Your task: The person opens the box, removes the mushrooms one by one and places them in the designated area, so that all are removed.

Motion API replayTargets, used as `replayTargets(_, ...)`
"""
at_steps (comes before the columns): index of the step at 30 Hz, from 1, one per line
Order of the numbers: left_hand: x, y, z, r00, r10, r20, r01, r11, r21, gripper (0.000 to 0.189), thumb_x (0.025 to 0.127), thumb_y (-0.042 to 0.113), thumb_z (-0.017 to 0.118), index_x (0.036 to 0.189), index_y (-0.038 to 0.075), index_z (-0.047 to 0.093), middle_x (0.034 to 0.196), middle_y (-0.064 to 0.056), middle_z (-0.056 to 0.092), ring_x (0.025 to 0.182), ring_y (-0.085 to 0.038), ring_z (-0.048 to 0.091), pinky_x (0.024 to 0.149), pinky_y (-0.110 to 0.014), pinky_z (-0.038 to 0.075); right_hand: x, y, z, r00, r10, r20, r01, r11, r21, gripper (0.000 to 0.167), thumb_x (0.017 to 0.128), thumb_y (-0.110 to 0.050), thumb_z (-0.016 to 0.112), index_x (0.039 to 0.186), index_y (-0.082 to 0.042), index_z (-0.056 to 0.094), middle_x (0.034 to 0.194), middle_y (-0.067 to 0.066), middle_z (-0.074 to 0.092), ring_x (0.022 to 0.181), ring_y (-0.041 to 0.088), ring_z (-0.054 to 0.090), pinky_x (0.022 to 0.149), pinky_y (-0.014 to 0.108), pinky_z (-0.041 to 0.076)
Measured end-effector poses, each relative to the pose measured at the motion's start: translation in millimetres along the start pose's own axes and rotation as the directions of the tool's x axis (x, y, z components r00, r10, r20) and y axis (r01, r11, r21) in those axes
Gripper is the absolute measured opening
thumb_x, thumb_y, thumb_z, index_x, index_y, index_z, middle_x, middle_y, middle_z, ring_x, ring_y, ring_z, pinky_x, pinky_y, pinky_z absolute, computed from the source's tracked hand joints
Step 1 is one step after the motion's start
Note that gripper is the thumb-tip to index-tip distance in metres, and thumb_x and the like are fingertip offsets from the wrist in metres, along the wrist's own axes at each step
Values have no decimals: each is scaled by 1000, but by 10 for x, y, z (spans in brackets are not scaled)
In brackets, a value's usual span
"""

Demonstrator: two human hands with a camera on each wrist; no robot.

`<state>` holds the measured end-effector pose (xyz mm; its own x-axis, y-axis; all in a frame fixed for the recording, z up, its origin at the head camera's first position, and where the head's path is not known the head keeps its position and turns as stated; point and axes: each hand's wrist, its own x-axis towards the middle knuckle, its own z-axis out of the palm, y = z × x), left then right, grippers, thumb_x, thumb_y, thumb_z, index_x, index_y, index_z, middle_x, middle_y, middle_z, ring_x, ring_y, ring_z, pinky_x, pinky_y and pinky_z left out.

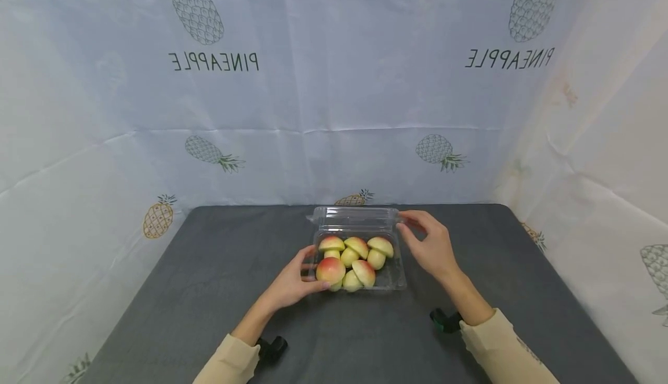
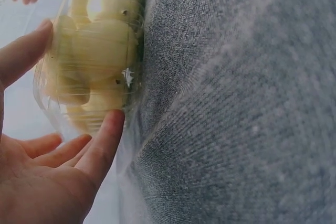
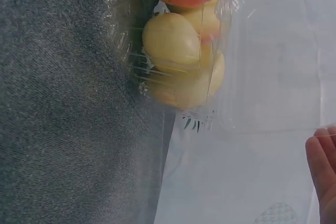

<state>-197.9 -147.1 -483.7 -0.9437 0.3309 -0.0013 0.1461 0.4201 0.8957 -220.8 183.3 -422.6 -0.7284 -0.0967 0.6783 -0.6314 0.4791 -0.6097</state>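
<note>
A clear plastic clamshell container (image 1: 392, 276) sits on the table, its hinged lid (image 1: 360, 217) raised at the back. Inside lie several mushroom-shaped pieces (image 1: 356, 247) with pale yellow-green stems and caps blushed red; the container's right front part holds none. My left hand (image 1: 289, 282) holds the container's left side, thumb at the front corner and fingers along the left wall. In the left wrist view, the thumb is at the upper rim and a fingertip lies against the lower wall. With thumb and fingertips, my right hand (image 1: 430, 245) pinches the lid's right edge.
The dark grey table (image 1: 229, 256) ends just behind the container. White cloth (image 1: 334, 100) printed with pineapples hangs behind and at both sides. A black wrist device (image 1: 272, 349) is at the left wrist and another (image 1: 445, 320) at the right.
</note>
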Motion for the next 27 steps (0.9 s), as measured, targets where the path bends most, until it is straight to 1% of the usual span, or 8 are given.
replayTargets(2, 1, 8, -9, 1000, 6, -1, -6, 1000, 4, 97, 86, 33, 84, 160, 7, 27, 158, -19, 36, 132, -39, 52, 95, -46, 56, 24, 20, 11, 1000, 6, -11, -5, 1000, 13, 27, 90, 4, 74, 117, 1, 71, 114, 16, 70, 103, 33, 69, 88, 45, 58)
replayTargets(5, 6, 19, -15, 1000, 12, -2, -12, 1000, 7, 97, 86, 33, 84, 159, 7, 27, 158, -19, 36, 132, -38, 52, 95, -46, 56, 59, 52, 21, 1000, 5, -24, -4, 999, 36, 28, 90, 5, 74, 118, 2, 71, 114, 18, 70, 102, 35, 68, 87, 51, 58)
replayTargets(9, 16, 25, -20, 1000, 12, 0, -12, 1000, 10, 96, 86, 33, 84, 160, 8, 27, 158, -18, 36, 132, -38, 52, 96, -46, 56, 107, 82, 22, 1000, 8, -27, -7, 999, 47, 27, 90, 4, 74, 117, 2, 71, 114, 17, 70, 103, 32, 68, 88, 48, 58)
replayTargets(13, 29, 24, -25, 1000, 5, 4, -5, 1000, 13, 97, 86, 34, 84, 160, 8, 27, 159, -18, 35, 132, -38, 52, 96, -46, 56, 151, 88, 9, 999, 33, -18, -32, 999, 42, 26, 93, 0, 73, 118, 0, 71, 115, 13, 71, 104, 27, 67, 89, 36, 58)
replayTargets(15, 32, 27, -28, 1000, 1, 7, -1, 1000, 15, 97, 87, 35, 84, 160, 8, 26, 159, -18, 34, 132, -38, 51, 95, -46, 56, 169, 91, 4, 999, 42, -13, -42, 998, 46, 26, 94, -1, 73, 119, 0, 70, 115, 13, 71, 105, 27, 67, 89, 32, 58)
replayTargets(17, 33, 28, -30, 1000, -2, 8, 2, 1000, 14, 98, 87, 35, 84, 160, 8, 26, 159, -18, 34, 132, -39, 51, 95, -46, 56, 186, 97, 3, 999, 47, -8, -47, 998, 51, 26, 94, -2, 73, 120, 1, 70, 115, 14, 70, 105, 27, 67, 89, 34, 58)
replayTargets(21, 27, 19, -31, 1000, -4, 9, 4, 1000, 13, 98, 86, 34, 84, 160, 8, 25, 159, -18, 34, 133, -39, 51, 95, -46, 56, 213, 120, 14, 999, 49, 0, -49, 997, 57, 27, 95, -3, 72, 121, 2, 69, 116, 16, 70, 106, 31, 66, 89, 42, 59)
replayTargets(27, 17, 19, -29, 1000, -4, 14, 4, 1000, 13, 98, 86, 34, 84, 160, 8, 25, 159, -19, 34, 132, -40, 51, 94, -45, 57, 240, 147, 52, 998, 61, -14, -60, 997, 48, 25, 94, 0, 72, 119, 4, 69, 113, 19, 70, 105, 34, 67, 88, 42, 59)
